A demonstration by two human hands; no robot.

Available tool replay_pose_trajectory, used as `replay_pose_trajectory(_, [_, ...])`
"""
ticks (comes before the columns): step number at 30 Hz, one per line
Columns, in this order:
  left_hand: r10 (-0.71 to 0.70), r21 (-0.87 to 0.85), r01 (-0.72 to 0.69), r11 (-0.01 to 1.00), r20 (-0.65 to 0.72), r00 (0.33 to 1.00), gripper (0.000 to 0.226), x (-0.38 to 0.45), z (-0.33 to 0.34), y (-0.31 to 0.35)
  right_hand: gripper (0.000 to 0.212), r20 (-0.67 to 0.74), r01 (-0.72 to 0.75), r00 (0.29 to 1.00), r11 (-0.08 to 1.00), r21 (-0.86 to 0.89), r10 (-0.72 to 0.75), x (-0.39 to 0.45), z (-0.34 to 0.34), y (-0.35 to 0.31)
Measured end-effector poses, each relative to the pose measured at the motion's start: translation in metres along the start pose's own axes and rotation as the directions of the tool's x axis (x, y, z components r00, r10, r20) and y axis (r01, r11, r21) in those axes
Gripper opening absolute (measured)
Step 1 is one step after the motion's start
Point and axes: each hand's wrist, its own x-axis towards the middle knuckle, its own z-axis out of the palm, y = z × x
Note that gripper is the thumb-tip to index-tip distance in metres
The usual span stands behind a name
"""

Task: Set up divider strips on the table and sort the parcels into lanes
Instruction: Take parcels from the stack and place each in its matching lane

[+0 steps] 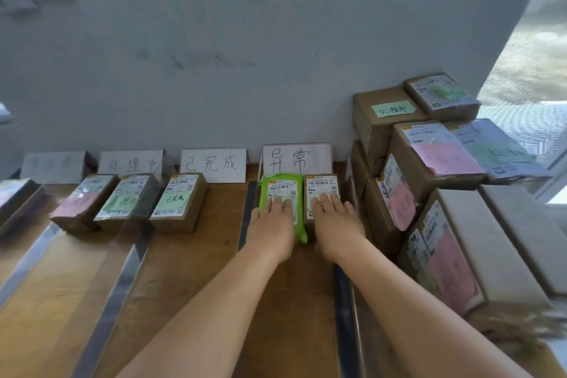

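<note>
Two flat hands on two parcels; four signs.

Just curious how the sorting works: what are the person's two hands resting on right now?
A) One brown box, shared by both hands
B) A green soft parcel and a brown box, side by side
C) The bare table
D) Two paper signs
B: the left hand lies flat on the green soft parcel and the right hand on the brown box beside it, fingers straight.
</note>
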Motion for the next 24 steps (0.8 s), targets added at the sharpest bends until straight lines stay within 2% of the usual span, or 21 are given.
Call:
replay_pose_trajectory(6, [0.079,-0.058,-0.087,0.994,-0.131,0.988,0.086,-0.046,-0.020,0.004,0.086,-0.165,0.004,0.986,0.999,0.054,0.005,-0.052,-0.018,-0.002])
replay_pose_trajectory(15, [0.143,-0.112,-0.172,0.979,-0.232,0.962,0.086,-0.132,-0.020,0.005,0.097,-0.248,-0.022,0.968,0.997,0.079,0.041,-0.153,-0.032,-0.018])
replay_pose_trajectory(24, [0.195,-0.211,-0.272,0.939,-0.324,0.926,0.080,-0.184,-0.025,0.041,0.093,-0.366,-0.103,0.919,0.985,0.136,0.146,-0.241,-0.042,0.003])
